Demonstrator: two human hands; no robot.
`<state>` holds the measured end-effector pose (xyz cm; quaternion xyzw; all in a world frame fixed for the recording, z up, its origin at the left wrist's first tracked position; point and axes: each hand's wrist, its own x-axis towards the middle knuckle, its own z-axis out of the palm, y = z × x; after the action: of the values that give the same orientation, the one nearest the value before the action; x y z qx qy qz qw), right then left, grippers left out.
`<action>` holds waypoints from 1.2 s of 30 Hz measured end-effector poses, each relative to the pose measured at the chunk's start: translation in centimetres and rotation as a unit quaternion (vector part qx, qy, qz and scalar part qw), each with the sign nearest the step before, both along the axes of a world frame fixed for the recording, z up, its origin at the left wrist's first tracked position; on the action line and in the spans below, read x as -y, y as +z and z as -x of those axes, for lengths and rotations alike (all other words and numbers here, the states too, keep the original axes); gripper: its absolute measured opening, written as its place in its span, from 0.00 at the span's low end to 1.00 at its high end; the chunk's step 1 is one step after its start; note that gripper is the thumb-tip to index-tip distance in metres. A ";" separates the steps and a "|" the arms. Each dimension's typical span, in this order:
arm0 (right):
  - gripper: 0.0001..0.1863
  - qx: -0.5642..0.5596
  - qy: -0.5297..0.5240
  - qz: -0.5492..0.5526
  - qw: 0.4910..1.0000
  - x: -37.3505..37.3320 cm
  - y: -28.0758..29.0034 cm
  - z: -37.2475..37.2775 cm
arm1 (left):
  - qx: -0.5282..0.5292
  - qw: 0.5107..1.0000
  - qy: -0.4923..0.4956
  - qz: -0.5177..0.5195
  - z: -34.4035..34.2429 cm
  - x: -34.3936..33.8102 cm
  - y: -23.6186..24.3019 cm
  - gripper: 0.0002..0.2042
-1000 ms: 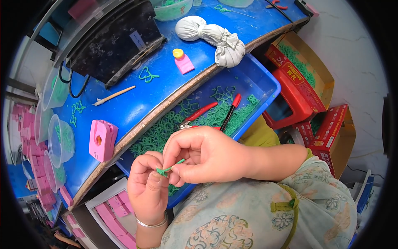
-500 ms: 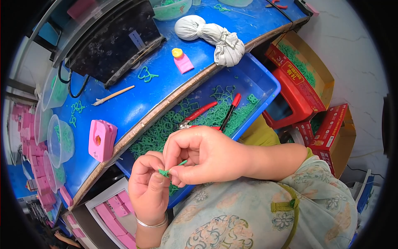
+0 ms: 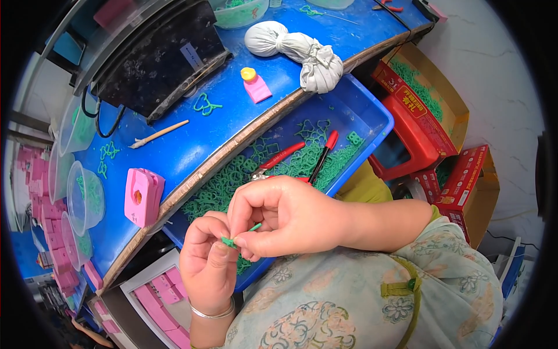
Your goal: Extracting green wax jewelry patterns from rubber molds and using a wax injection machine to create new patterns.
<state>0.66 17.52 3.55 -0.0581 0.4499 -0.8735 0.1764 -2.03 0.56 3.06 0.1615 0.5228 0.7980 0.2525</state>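
Between the fingertips of both hands is a small green wax-like piece with a thin stem. My left hand, wearing a silver bangle, pinches its body between thumb and forefinger. From the other side, my right hand closes on it with thumb and fingers; the curled fingers hide part of the piece. Both hands are over the near side of a blue tub, heaped with green openwork pieces. Red-handled pliers and a tool with red and black handles lie on the heap.
The blue table holds a pink mould block, a wooden-handled brush, a pink block with yellow top, a tied white cloth bundle and clear plastic bowls. Right stand a red stool and open cardboard boxes.
Hardly anything differs. The green piece and its stem have shifted very slightly between my fingers, and both hands keep their pinch.
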 end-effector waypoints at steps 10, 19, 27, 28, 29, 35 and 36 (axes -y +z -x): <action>0.06 0.034 0.018 0.002 0.999 -0.3 0.4 0.2 | 0.026 1.000 0.011 0.000 0.0 0.0 0.0 0.10; 0.06 0.044 0.016 0.025 0.999 -0.1 -0.1 0.2 | 0.039 0.999 0.007 -0.015 -0.1 -0.4 0.1 0.10; 0.05 0.044 0.018 0.026 0.999 -0.1 -0.2 0.3 | 0.040 0.999 0.008 -0.017 -0.1 -0.5 0.1 0.10; 0.05 0.044 0.018 0.026 0.999 -0.1 -0.2 0.3 | 0.039 0.999 0.006 -0.018 -0.1 -0.5 0.0 0.10; 0.05 0.040 0.015 0.025 0.999 -0.1 -0.4 0.3 | 0.039 0.999 0.004 -0.019 -0.1 -0.5 0.0 0.10; 0.05 0.047 0.011 0.023 0.999 -0.1 -0.3 0.2 | 0.042 0.999 0.004 -0.021 -0.2 -0.5 0.0 0.10; 0.05 0.052 0.014 0.017 0.998 -0.1 -0.2 0.2 | 0.042 0.999 0.004 -0.021 -0.2 -0.5 0.0 0.10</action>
<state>0.45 17.58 3.31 -0.0217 0.4246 -0.8803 0.2105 -1.85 1.04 3.03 0.1307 0.4954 0.8159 0.2679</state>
